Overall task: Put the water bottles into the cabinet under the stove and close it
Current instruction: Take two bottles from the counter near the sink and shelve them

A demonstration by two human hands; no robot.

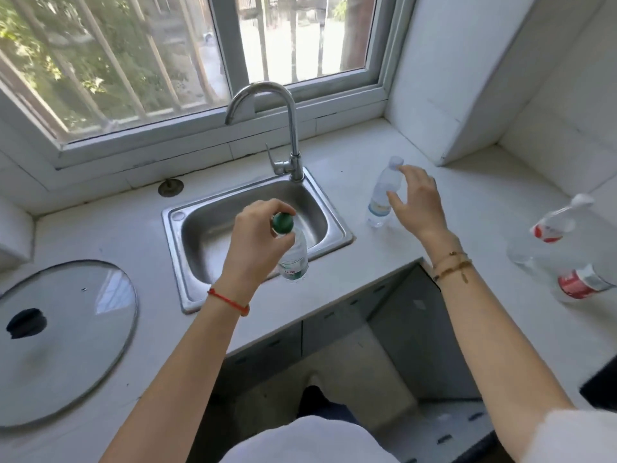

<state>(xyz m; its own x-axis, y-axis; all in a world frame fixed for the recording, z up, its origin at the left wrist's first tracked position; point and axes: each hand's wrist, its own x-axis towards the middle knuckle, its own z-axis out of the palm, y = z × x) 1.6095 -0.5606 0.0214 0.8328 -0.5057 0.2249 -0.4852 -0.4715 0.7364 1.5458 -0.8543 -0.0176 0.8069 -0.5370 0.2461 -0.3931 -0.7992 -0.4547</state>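
Observation:
My left hand (pixel 258 240) grips a clear bottle with a green cap and green label (pixel 293 259) by its neck, held above the front of the sink. My right hand (pixel 415 202) hovers with fingers spread just right of a clear bottle with a white cap and blue label (pixel 382 192) that stands on the counter; I cannot tell whether the fingers touch it. Two red-labelled bottles stand at the right: one with a white cap (pixel 547 230), one at the edge (pixel 582 282). An open cabinet door (pixel 417 332) swings out below the counter.
A steel sink (pixel 337 228) with a curved tap (pixel 290 128) sits under the window. A glass pot lid (pixel 63 339) covers a round opening at the left. White counter (pixel 434 152) runs right to a tiled corner. A dark object (pixel 601 385) shows at the right edge.

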